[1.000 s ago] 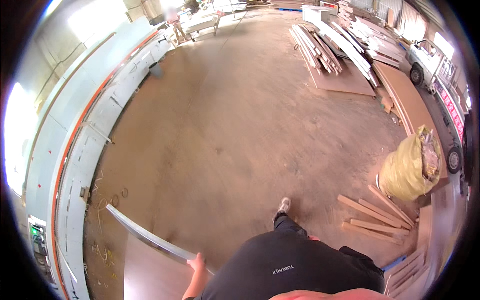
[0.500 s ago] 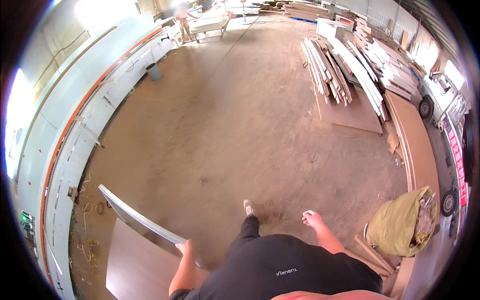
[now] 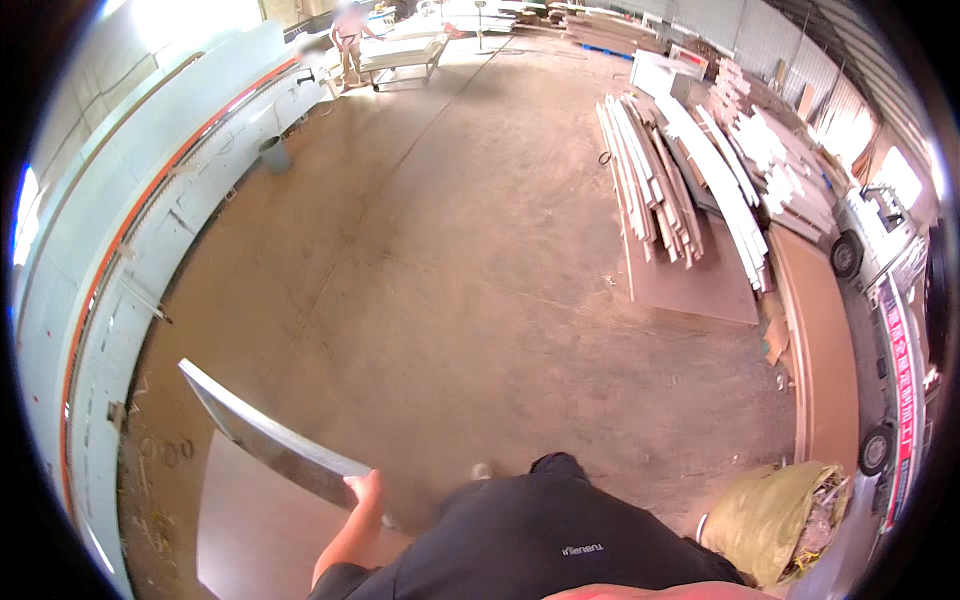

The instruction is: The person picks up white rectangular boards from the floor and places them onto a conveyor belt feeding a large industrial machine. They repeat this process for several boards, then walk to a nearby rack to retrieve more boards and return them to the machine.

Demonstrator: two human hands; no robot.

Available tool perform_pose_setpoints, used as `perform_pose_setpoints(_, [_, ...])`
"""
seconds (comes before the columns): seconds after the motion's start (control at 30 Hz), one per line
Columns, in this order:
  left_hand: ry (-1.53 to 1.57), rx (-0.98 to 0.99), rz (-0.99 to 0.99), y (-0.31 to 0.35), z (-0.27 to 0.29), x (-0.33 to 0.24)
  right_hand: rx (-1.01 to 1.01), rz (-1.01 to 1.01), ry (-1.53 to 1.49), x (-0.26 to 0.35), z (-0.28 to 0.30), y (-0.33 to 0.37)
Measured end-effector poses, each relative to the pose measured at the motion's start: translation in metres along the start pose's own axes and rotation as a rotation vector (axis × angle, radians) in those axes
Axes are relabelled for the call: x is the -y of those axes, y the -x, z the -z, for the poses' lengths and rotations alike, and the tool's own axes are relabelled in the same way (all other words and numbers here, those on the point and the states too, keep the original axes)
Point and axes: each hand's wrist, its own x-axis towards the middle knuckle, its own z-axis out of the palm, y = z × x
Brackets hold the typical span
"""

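At the lower left, my left hand (image 3: 366,488) is closed around the near end of a long panel's pale edge. This panel (image 3: 268,420) slants up and away to the left, with a dark strip under its light edge. Below it shows a broad, smooth, pale brown board (image 3: 255,520); I cannot tell whether the two are joined. My right hand is out of view, hidden beyond my dark shirt.
A long white machine (image 3: 165,245) with an orange strip runs along the left, a grey bin (image 3: 274,154) beside it. Timber strips (image 3: 655,190), stacked boards (image 3: 820,350), a green sack (image 3: 765,525) and a truck (image 3: 868,235) line the right. Far off, a person (image 3: 350,45) stands beside a cart (image 3: 405,58).
I have stepped forward with the panel in my left hand; the sack and timber sit lower in view. My right hand, visible before, has dropped out of sight.
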Motion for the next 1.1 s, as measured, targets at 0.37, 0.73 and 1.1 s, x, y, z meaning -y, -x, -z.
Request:
perform_pose_setpoints(0.37, [0.058,-0.056,-0.362,-0.058,-0.288,-0.250,0.099,0.054,0.148,0.121,0.141,-0.278])
perform_pose_setpoints(0.73, [0.072,0.065,-0.310,-0.077,-0.564,-0.499,-0.013,-0.077,-0.103,0.420,0.374,-0.509])
perform_pose_setpoints(1.1, [-0.122,0.056,-0.496,-0.156,-0.785,-0.675,0.203,0.350,0.340,0.533,0.413,-0.650])
